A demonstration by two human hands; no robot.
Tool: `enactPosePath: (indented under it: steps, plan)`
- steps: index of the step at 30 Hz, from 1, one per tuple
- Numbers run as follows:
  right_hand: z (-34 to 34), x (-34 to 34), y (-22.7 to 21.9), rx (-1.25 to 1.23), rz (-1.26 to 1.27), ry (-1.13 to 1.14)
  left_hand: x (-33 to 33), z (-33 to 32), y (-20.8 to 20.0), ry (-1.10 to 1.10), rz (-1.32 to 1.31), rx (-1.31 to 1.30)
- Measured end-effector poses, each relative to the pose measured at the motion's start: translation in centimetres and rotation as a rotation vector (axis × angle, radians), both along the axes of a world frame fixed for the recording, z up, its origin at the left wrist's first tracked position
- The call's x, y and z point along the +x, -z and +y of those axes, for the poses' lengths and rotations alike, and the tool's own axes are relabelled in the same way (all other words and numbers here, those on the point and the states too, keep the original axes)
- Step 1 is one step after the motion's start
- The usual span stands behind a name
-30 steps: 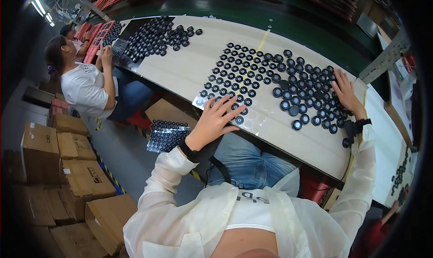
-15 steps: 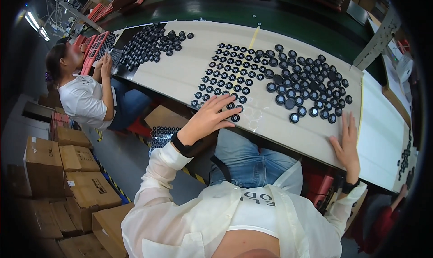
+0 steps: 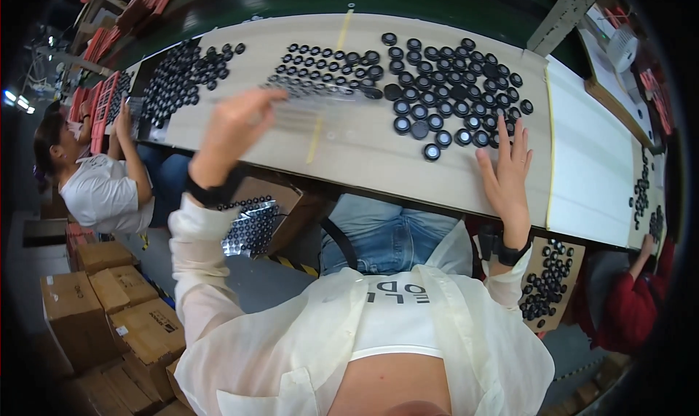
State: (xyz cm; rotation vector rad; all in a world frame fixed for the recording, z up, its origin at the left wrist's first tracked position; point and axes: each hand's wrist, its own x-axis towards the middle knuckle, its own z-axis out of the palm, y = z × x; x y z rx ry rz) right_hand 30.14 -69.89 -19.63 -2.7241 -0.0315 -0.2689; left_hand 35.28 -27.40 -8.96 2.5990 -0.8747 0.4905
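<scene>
My left hand (image 3: pixel 237 128), blurred by motion, is raised over the table with its fingers closed on the left edge of a clear plastic tray (image 3: pixel 320 96). The tray is smeared and looks tilted, and rows of small round black parts (image 3: pixel 313 61) show at its far side. To the right lies a loose heap of round black parts with pale centres (image 3: pixel 443 88). My right hand (image 3: pixel 510 172) is open at the near right edge of this heap, fingers spread, holding nothing. Its fingertips reach the nearest parts.
The beige table (image 3: pixel 408 30) has a yellow tape line (image 3: pixel 314 143) across it. On the left, a co-worker (image 3: pixel 105 183) sits by another heap of black parts (image 3: pixel 175 81). Filled trays (image 3: pixel 251 230) stand below the table edge. Cardboard boxes (image 3: pixel 145 329) are stacked at lower left.
My left hand has moved left and up from the near rows, now with the tray's edge in its fingers. My right hand has come up to the heap. The view has shifted.
</scene>
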Motion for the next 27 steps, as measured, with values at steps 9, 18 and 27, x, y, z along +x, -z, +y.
enactPosePath:
  steps: [9,18,27]
  plan:
    - [-2.1,-0.8,-5.7,0.064,0.007,-0.107,8.5,2.6,-14.3,-0.002,-0.187,0.105]
    - [-0.1,7.0,-12.1,1.114,0.507,-0.545,11.5,0.5,-21.2,0.017,0.153,-0.077]
    - [3.8,13.0,-12.6,0.830,0.488,-0.552,13.9,-3.2,-18.3,0.236,0.077,-0.245]
